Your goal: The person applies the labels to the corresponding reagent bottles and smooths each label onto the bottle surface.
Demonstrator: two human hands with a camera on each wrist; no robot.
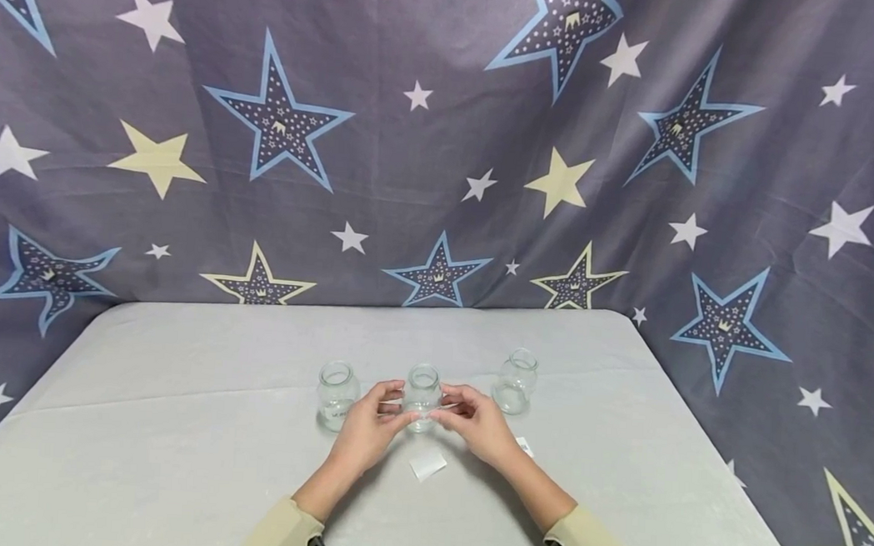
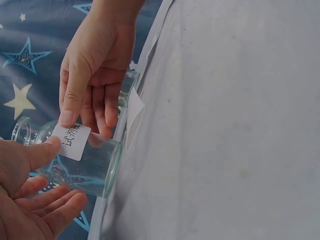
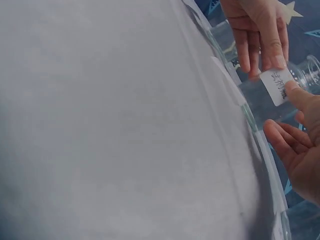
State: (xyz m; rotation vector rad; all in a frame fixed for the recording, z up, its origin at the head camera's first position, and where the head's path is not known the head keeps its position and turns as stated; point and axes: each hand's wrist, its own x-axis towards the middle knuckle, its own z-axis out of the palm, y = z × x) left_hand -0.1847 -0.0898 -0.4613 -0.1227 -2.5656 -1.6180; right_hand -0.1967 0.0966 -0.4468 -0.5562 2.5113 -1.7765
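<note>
A clear glass jar [image 1: 422, 397] stands upright between the two hands, its round mouth uppermost. A white label [image 2: 75, 142] with handwritten dark characters lies on the side of the jar. My left hand [image 1: 367, 426] holds the jar from the left, its thumb pressing the label's edge and its fingers along the glass. From the other side my right hand [image 1: 482, 430] grips it, with its thumb [image 3: 299, 95] on the label's opposite edge. The far side of the jar is partly hidden by fingers.
To the left stands another glass jar [image 1: 335, 396] with writing low on its side. A third glass jar [image 1: 514, 386] is at the right, farther back. A white paper piece [image 1: 428, 464] lies in front of the hands; a small paper [image 1: 524, 447] sits by the right wrist.
</note>
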